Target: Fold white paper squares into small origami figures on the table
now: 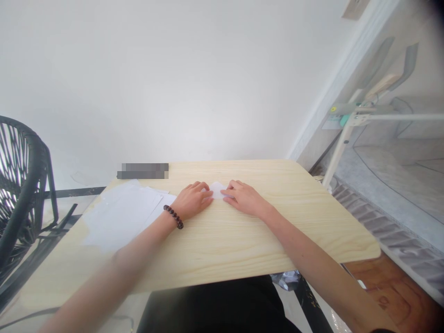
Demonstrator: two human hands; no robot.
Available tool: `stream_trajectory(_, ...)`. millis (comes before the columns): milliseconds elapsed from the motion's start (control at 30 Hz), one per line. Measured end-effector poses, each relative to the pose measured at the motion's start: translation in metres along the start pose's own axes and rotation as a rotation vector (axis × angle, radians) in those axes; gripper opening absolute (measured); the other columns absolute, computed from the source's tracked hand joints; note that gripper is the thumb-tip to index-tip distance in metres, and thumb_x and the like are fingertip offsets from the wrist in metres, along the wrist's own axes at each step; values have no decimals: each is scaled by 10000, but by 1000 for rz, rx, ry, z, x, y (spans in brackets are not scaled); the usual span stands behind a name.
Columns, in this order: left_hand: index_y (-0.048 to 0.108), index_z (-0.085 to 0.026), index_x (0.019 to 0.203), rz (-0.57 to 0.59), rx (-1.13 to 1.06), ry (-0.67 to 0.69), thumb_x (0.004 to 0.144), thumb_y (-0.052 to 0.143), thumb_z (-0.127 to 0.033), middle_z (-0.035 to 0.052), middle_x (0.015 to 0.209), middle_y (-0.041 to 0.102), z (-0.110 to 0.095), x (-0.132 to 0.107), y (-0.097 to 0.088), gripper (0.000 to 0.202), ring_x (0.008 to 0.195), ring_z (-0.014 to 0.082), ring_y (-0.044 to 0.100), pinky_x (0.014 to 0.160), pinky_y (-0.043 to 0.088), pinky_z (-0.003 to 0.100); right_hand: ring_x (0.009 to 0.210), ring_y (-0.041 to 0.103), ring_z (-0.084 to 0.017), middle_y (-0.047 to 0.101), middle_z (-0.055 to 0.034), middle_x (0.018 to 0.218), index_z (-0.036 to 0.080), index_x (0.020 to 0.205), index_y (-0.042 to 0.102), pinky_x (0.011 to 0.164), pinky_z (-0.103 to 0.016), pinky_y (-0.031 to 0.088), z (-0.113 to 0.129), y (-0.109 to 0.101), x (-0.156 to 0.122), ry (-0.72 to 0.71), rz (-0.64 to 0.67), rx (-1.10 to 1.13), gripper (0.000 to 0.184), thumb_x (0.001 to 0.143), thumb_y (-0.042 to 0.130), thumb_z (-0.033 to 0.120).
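A small piece of white paper (218, 190) lies between my hands near the middle of the table, its top coming to a low point. On its left side, my left hand (192, 200) pinches the edge between thumb and fingers; a dark bead bracelet (173, 216) circles that wrist. The paper's right edge is pinched by my right hand (244, 198). Both hands rest low on the tabletop, and the fingers cover the paper's side edges, so any folds there are hidden.
White paper sheets (121, 212) lie spread on the left of the light wooden table (236, 249). A blurred-out dark object (143, 171) sits at the back left edge. A black woven chair (31, 152) stands left, a white metal frame (342, 148) right, and a white wall behind.
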State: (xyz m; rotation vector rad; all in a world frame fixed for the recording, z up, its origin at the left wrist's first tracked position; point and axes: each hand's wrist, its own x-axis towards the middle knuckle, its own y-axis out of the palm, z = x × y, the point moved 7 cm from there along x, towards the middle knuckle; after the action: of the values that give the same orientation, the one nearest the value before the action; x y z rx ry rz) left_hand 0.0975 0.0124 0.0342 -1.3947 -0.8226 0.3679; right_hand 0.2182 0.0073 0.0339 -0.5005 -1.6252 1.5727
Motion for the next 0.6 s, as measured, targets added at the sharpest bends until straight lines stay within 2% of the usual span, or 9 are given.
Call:
stream_trajectory(133, 546, -188, 1021, 4, -64, 14, 844, 370, -322, 60, 993, 536, 4, 0, 4, 284, 913, 179, 483, 801, 387, 305, 872, 458, -148, 518, -57, 921, 221, 1085, 541, 771, -268, 373, -4, 0, -1, 20, -16, 25, 308, 839, 398, 339)
stream_trajectory(300, 539, -203, 1047, -4, -73, 18, 843, 369, -350, 62, 978, 536, 3, 1, 3, 303, 902, 179, 488, 804, 393, 315, 844, 480, -135, 546, -52, 868, 195, 924, 605, 743, -250, 367, -7, 3, 2, 39, -16, 12, 297, 869, 339, 315)
stream_trajectory(467, 566, -213, 1007, -25, -92, 6, 851, 353, -323, 56, 956, 542, 2, 1, 1, 287, 889, 174, 488, 799, 391, 318, 790, 506, -141, 572, -57, 807, 163, 829, 590, 716, -261, 359, -13, 7, 6, 96, -18, -33, 314, 881, 307, 289)
stream_trajectory(600, 604, -196, 894, -40, -144, -25, 860, 328, -283, 58, 883, 551, 6, 3, 2, 291, 837, 167, 490, 769, 395, 309, 834, 502, -148, 577, -66, 834, 154, 839, 574, 778, -278, 351, -15, 5, 6, 130, -56, 10, 291, 880, 311, 272)
